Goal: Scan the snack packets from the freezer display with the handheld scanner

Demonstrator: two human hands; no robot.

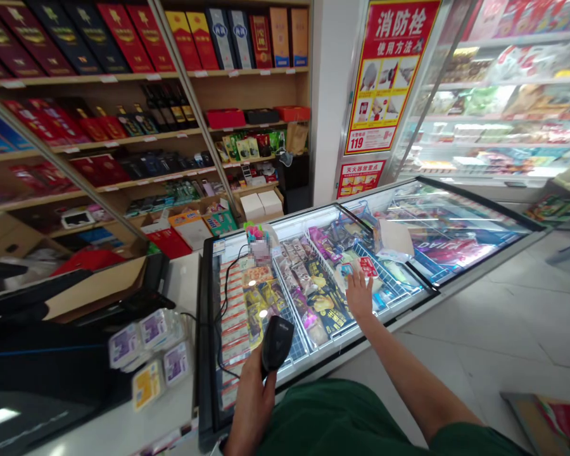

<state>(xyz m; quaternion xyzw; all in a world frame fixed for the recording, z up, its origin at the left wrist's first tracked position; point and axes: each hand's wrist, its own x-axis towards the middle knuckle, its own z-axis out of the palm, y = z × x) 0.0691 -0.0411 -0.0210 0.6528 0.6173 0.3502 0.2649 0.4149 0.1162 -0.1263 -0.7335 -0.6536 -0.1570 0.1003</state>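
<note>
My left hand point(254, 396) is closed around the handle of a black barcode scanner point(276, 345), raised over the near left end of a glass-topped chest freezer point(323, 358). A black cable point(227, 285) loops across the glass behind the scanner. Farther right, my right hand point(360, 296) reaches over the freezer with its fingers spread. Its fingertips are at a pale package with a red label point(368, 267); whether they touch it or only the glass, I cannot tell. Packaged frozen goods, among them black packs point(330, 307), lie in wire baskets beneath.
On the left counter point(171, 418) sit several clear tubs with purple labels point(154, 326) and one with a yellow label point(147, 383). A beige box-like item point(395, 239) rests on the freezer. Shelves with boxed bottles point(118, 38) stand behind; a lit display cooler point(494, 120) is at right.
</note>
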